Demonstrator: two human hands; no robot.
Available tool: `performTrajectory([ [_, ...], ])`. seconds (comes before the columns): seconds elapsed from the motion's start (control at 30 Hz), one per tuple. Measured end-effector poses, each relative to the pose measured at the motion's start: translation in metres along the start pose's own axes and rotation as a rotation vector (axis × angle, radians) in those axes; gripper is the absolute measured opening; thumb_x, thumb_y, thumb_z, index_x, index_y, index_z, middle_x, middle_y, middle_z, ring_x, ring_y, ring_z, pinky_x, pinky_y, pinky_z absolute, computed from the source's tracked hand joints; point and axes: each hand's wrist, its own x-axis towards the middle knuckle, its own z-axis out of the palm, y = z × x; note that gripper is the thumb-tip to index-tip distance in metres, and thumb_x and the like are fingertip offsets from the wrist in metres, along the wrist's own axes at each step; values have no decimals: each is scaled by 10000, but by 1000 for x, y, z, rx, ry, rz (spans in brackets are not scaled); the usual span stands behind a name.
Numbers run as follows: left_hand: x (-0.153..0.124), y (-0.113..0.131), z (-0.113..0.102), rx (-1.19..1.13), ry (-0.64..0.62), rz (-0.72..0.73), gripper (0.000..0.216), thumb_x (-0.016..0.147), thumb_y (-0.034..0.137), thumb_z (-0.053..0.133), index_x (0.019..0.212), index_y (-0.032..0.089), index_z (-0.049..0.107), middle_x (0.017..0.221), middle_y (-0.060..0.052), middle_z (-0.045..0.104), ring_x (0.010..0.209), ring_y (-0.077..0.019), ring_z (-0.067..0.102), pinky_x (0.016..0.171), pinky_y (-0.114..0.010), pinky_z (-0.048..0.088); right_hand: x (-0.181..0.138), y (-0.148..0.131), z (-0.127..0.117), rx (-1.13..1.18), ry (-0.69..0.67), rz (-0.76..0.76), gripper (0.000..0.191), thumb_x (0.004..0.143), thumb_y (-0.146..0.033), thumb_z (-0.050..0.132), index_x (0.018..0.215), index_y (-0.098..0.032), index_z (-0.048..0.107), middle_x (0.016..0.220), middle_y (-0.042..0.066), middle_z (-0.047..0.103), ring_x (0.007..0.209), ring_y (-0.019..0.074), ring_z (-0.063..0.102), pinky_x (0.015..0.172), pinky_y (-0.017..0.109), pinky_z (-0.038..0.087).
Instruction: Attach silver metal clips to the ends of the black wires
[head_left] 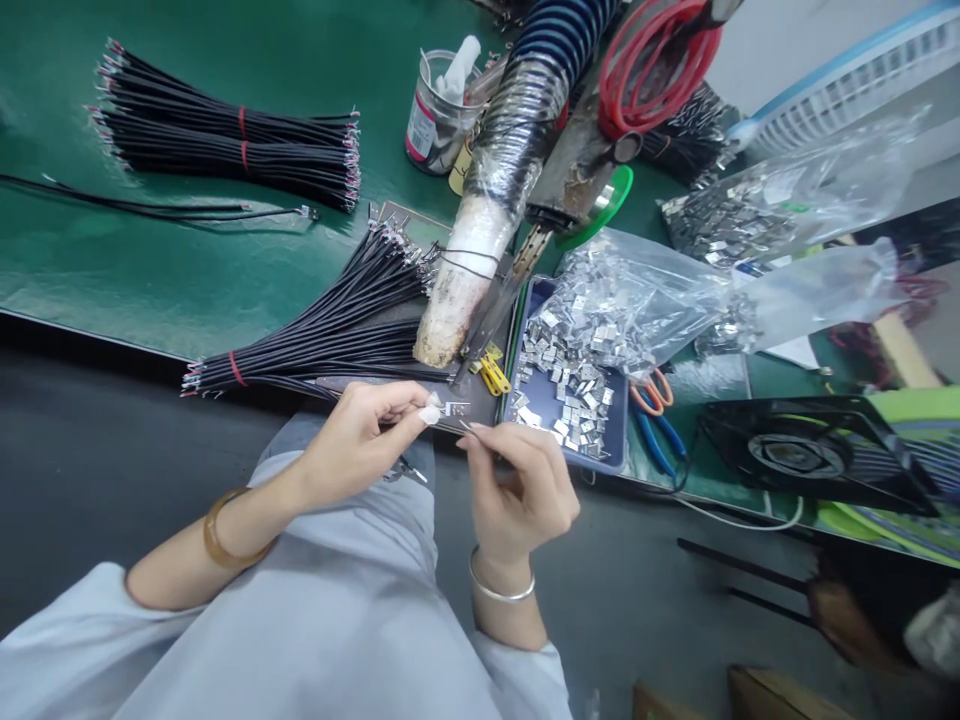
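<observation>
My left hand point(367, 435), with white coverings on its fingertips, pinches a small silvery metal connector point(457, 408) just off the table's front edge. To its right, my right hand point(521, 480) is closed in a pinch, and a thin pointed sliver point(466, 427) shows at the fingertips; its kind is too small to make out. The two hands are close together but apart. Behind the left hand lies a fanned bundle of black cables point(322, 330) tied with a red band. A blue tray point(616, 440) of small metal connectors stands beyond the right hand.
A soldering-type tool holder point(570, 165) and a foil-wrapped duct point(499, 170) hang over the work spot. Yellow clips point(492, 372) lie below them. Pliers point(656, 425) and a black fan point(810, 455) are at right. Another cable bundle point(232, 135) and a jar point(429, 125) sit farther back.
</observation>
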Motion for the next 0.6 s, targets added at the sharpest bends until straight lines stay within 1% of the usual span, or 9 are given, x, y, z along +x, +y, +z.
performTrajectory([
  [0.13,0,1,-3,38,-47,2,325,969,272,529,663,169,564,530,46,496,502,-84,402,506,-218,311,7,-4,5,9,-174,43,156,957,-111,688,1003,-260,699,831,-21,735,722,127,711,659,235,581],
  [0.3,1,-1,-6,76,-97,9,283,955,289,567,731,148,668,554,43,503,528,-92,420,512,-219,323,6,2,10,44,-262,27,140,1013,-124,571,941,-237,612,813,-14,670,734,128,675,651,236,554],
  [0.37,1,-3,-6,90,-106,22,259,946,281,579,773,139,710,563,42,508,543,-95,410,526,-221,324,5,6,8,67,-260,30,140,1025,-140,547,937,-238,594,813,-13,669,749,133,690,659,241,565],
  [0.4,1,-3,-6,90,-104,23,257,945,281,581,787,136,723,574,37,521,553,-97,411,533,-223,326,4,7,6,80,-219,62,128,1025,-145,551,950,-238,596,809,-17,676,739,132,702,649,240,568],
  [0.43,1,-4,-6,83,-99,18,260,945,284,580,793,134,729,588,32,534,560,-98,412,538,-224,329,4,8,3,90,-139,108,109,1021,-149,569,967,-238,603,797,-24,681,703,127,707,615,232,563],
  [0.47,1,-4,-5,72,-90,10,264,944,290,581,795,133,731,600,26,547,564,-100,415,539,-226,329,3,9,1,97,-20,155,91,1014,-155,591,980,-236,614,771,-36,677,634,117,695,559,222,543],
  [0.53,0,-5,-5,43,-64,-14,269,942,311,590,796,134,731,628,12,576,574,-106,435,536,-228,334,2,9,-4,126,240,218,56,1006,-180,626,1008,-234,638,660,-78,610,444,91,589,429,212,467],
  [0.57,-1,-5,-4,29,-50,-25,271,939,321,598,794,134,729,643,4,592,584,-110,451,539,-228,343,2,8,-6,150,328,224,52,1003,-194,638,1033,-235,648,614,-97,571,371,79,517,379,212,427],
  [0.6,-1,-5,-4,19,-37,-35,272,934,331,606,791,134,728,660,-5,610,597,-115,470,545,-229,354,1,7,-7,178,373,214,73,1002,-203,643,1065,-237,652,593,-105,562,337,77,483,353,215,416],
])
